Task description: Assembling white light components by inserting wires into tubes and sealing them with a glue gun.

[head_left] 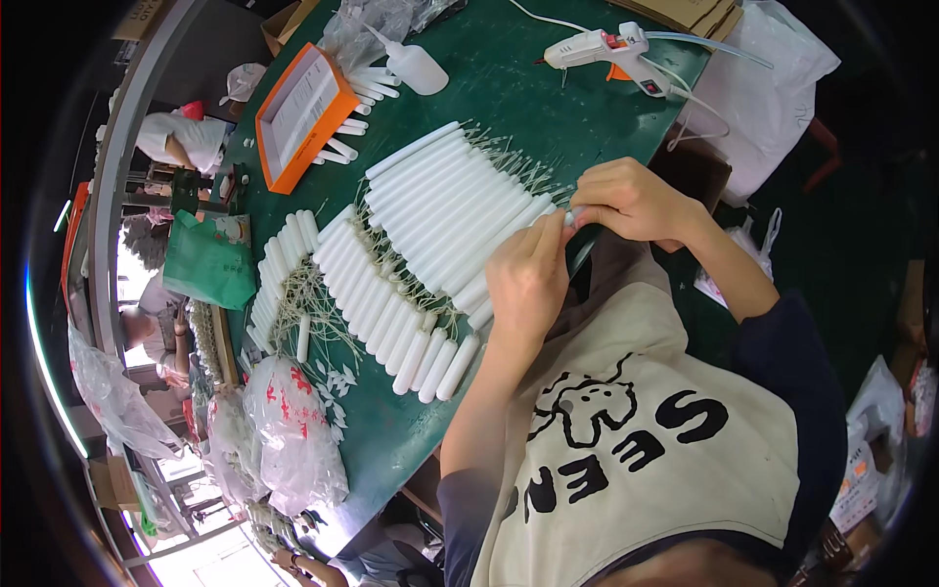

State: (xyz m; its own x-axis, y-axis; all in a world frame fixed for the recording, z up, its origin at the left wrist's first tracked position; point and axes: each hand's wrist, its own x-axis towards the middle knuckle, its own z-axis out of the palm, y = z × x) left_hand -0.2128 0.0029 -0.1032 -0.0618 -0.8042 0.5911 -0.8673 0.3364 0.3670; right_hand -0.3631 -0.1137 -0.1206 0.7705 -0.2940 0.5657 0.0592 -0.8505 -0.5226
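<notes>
My left hand [530,279] and my right hand [629,201] meet at the table's near edge, fingers pinched together. Between their fingertips is the end of a white stick [570,218], mostly hidden by the hands. Just beyond my left hand lies a wide row of smooth white sticks [445,210], side by side, with thin pale strands [514,161] trailing from their far ends. A second row of similar sticks [367,289] lies left of it, with tangled strands between the rows. A smaller batch of white sticks [284,254] sits further left.
A white glue gun [611,51] with a cord lies at the far right of the green table [509,83]. Near the back are an orange box [305,117] and a white nozzle bottle [419,68]. Plastic bags [289,430] and small white pieces [335,386] lie left.
</notes>
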